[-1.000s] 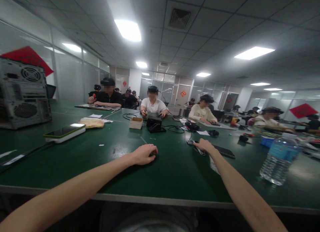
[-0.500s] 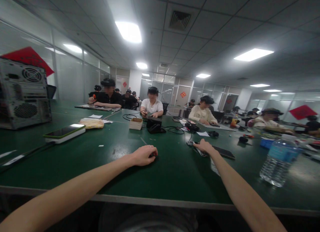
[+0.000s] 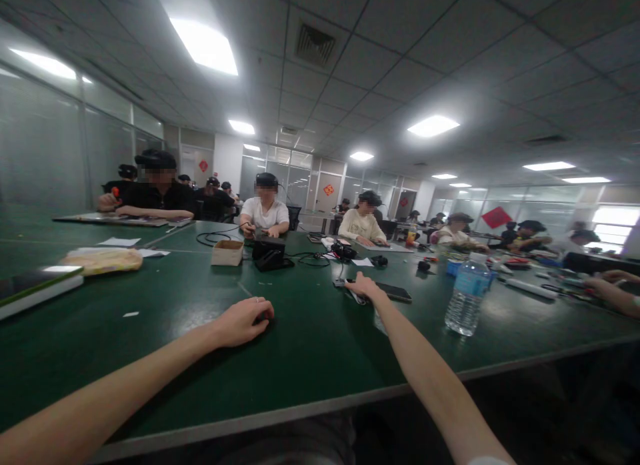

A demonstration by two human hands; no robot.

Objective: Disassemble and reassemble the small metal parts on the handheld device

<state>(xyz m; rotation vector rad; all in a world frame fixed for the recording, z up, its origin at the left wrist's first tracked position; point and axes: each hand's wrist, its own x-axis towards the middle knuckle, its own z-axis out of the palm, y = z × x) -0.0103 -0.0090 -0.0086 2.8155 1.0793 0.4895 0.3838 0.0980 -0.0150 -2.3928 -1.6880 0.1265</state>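
Note:
My left hand rests on the green table, a ring on one finger. Its fingers bend loosely down, the thumb stands apart from them, and I see nothing held. My right hand reaches farther forward, with its fingertips at a small grey piece that has a thin dark cable. The fingers are partly hidden, so what they grip cannot be made out. Something white and crumpled lies under that hand. Just right of it is a flat black phone-like slab.
A water bottle stands upright to the right. Farther back are a small open box, a black device and tangled cables. A yellowish packet and a green-edged device lie left. Several people sit around the table.
The view has turned to the right, so things appear shifted left and the computer case has left the picture. Both hands stay in about the same places on the table.

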